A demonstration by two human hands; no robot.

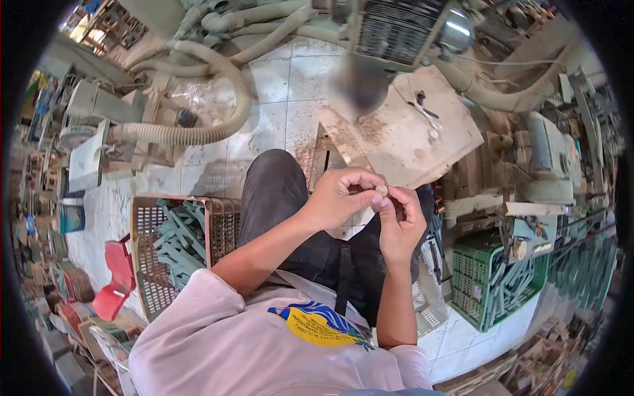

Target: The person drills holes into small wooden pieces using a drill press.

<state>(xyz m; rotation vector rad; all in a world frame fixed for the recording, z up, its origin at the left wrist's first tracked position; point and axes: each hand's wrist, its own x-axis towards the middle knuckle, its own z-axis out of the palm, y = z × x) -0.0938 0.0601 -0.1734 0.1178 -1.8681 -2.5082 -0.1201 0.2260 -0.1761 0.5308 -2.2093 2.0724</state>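
Note:
A small, pale, roundish piece (382, 190) is pinched between the fingertips of both hands, above the lap. My left hand (345, 199) reaches in from the left, its thumb and index finger closed against the piece. From the right, my right hand (403, 224) meets it with thumb and fingers curled in. What the piece is cannot be made out, as the fingers cover much of it. Just beyond the hands lies a dusty board-topped work surface (422, 145), with a small dark tool (426, 109) on it.
A brown crate (148, 264) of greenish strips stands at my left, beside a red plastic chair (115, 280). A green crate (470, 280) with similar strips is at my right. A ribbed hose (191, 134) curves over the tiled floor. A machine (399, 33) stands ahead.

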